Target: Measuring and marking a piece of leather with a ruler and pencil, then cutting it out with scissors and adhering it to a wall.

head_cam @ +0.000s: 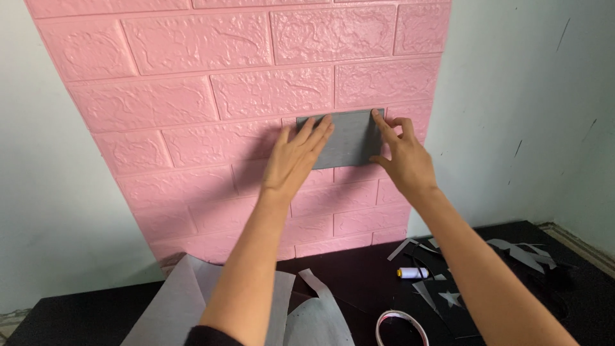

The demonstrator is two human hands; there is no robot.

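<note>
A grey rectangular sheet (349, 138) lies flat against a pink brick-pattern wall panel (192, 96). My left hand (296, 156) presses on the sheet's left part with its fingers spread and flat. My right hand (403, 154) rests at the sheet's right edge, index finger on the upper right corner and thumb near the lower right corner. Neither hand grips anything.
A dark table (359, 275) stands below the wall. On it lie pale backing sheets (173, 301), a roll of tape (400, 320), a small white spool with a yellow end (412, 273), and grey cut scraps (519, 253) with a star cutout (451, 298).
</note>
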